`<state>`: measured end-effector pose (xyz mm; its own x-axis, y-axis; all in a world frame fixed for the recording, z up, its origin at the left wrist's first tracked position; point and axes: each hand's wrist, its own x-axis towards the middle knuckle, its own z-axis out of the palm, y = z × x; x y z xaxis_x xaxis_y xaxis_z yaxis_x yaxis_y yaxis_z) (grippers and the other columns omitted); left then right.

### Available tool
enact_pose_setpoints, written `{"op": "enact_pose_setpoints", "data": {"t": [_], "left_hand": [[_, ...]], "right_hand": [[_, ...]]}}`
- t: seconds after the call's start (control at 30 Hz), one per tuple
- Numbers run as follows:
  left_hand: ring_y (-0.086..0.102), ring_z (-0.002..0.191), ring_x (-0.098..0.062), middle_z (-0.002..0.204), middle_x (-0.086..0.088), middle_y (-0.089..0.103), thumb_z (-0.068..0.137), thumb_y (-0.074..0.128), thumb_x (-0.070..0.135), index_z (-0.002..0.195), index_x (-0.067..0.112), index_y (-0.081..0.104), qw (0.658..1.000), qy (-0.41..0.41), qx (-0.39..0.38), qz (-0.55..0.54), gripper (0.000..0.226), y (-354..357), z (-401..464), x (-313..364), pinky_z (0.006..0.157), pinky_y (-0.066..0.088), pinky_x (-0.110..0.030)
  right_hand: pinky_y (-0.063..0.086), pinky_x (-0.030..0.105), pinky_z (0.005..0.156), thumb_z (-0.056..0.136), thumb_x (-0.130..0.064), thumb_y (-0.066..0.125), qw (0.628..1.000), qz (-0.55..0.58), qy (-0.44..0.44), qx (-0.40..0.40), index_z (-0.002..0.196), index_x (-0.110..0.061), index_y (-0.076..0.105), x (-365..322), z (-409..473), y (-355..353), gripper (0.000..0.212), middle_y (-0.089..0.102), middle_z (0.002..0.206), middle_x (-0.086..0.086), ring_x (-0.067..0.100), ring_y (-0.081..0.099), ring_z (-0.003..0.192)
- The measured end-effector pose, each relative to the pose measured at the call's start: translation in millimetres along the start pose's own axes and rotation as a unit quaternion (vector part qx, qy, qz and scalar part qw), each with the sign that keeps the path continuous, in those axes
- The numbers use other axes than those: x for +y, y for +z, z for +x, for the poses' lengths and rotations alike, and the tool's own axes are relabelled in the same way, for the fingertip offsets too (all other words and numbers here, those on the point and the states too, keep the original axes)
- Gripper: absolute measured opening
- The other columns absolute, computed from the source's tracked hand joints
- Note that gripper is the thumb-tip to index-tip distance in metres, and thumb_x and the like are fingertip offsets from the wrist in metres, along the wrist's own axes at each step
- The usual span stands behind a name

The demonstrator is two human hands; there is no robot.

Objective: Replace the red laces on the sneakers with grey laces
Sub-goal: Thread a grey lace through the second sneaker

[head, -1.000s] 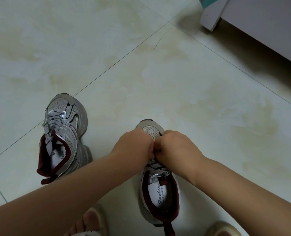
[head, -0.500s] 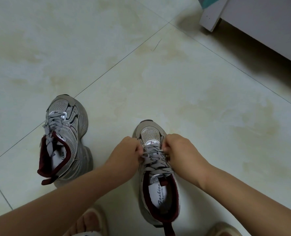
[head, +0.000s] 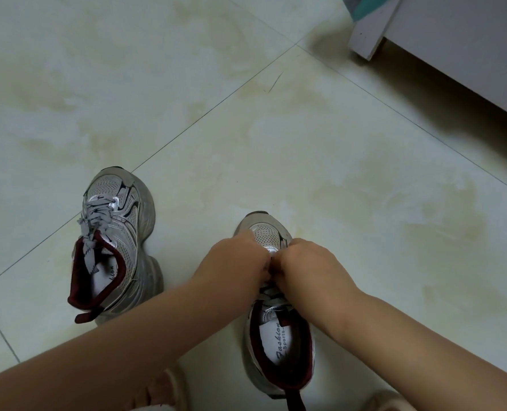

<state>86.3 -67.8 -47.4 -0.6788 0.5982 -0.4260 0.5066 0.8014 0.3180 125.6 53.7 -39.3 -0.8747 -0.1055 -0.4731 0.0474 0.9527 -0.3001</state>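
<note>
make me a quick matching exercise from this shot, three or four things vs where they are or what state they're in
Things:
1. left sneaker
2. right sneaker
3. white furniture
4. left hand

States:
A. top right corner, on the floor
B. touching the right hand over the laces
C. stands alone, grey lace ends lying in its opening
D. being laced, both hands on it

Pairs: 1-C, 2-D, 3-A, 4-B

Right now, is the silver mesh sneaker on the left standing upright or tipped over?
Tipped. The silver mesh sneaker on the left leans to one side, its maroon lining and white insole facing sideways.
</note>
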Motion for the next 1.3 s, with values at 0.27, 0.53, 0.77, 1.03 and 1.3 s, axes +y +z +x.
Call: {"op": "enact_pose_setpoints", "data": {"t": [0.27, 0.53, 0.77, 1.03, 1.3], "left_hand": [[0.055, 0.084, -0.023, 0.091, -0.001, 0.049, 0.087, 0.049, 0.020, 0.090, 0.019, 0.063, 1.000, -0.002, 0.017, 0.018, 0.014, -1.6, -0.5, 1.9, 0.063, 0.036, -0.030], [0.056, 0.088, -0.017, 0.098, 0.003, 0.053, 0.086, 0.055, 0.019, 0.086, 0.023, 0.064, 0.998, 0.050, 0.005, -0.026, 0.010, -1.4, 0.0, -3.9, 0.073, 0.040, -0.026], [0.052, 0.079, -0.019, 0.091, -0.001, 0.050, 0.090, 0.047, 0.019, 0.094, 0.017, 0.065, 0.998, 0.041, -0.024, 0.048, 0.018, 2.3, 8.0, -0.9, 0.063, 0.031, -0.025], [0.034, 0.064, -0.018, 0.078, 0.000, 0.029, 0.085, 0.057, 0.027, 0.062, 0.019, 0.038, 0.995, 0.044, -0.069, 0.064, 0.031, -5.1, 14.5, 4.4, 0.056, 0.024, -0.024], [0.055, 0.084, -0.025, 0.102, -0.008, 0.048, 0.087, 0.055, 0.027, 0.087, 0.011, 0.059, 0.995, 0.038, -0.061, 0.067, 0.017, -2.2, 10.2, 8.3, 0.063, 0.034, -0.028]], "right_hand": [[0.029, 0.025, 0.067, 0.082, -0.002, 0.049, 0.999, 0.043, 0.020, -0.013, 0.098, -0.011, 0.053, -0.4, -0.1, 4.8, 0.020, 0.045, 0.106, 0.008, 0.024, 0.044, 0.090], [0.038, 0.021, 0.057, 0.085, 0.006, 0.040, 0.936, 0.343, 0.067, -0.039, 0.063, -0.017, 0.042, 22.8, -5.4, 3.8, 0.032, 0.046, 0.071, 0.000, 0.011, 0.039, 0.061], [0.043, 0.021, 0.055, 0.089, -0.016, 0.055, 0.931, 0.354, 0.062, -0.062, 0.071, -0.012, 0.053, 20.5, -2.1, 0.8, 0.018, 0.056, 0.071, 0.003, 0.012, 0.049, 0.058], [0.036, 0.018, 0.048, 0.084, 0.000, 0.050, 0.902, 0.414, 0.107, -0.058, 0.060, -0.018, 0.051, 22.6, -1.0, 2.4, 0.030, 0.046, 0.056, -0.005, 0.009, 0.040, 0.049], [0.049, 0.024, 0.061, 0.087, 0.005, 0.041, 0.844, 0.506, 0.144, -0.106, 0.067, -0.015, 0.051, 27.1, -0.5, 2.0, 0.030, 0.046, 0.077, 0.009, 0.017, 0.045, 0.071]]}}
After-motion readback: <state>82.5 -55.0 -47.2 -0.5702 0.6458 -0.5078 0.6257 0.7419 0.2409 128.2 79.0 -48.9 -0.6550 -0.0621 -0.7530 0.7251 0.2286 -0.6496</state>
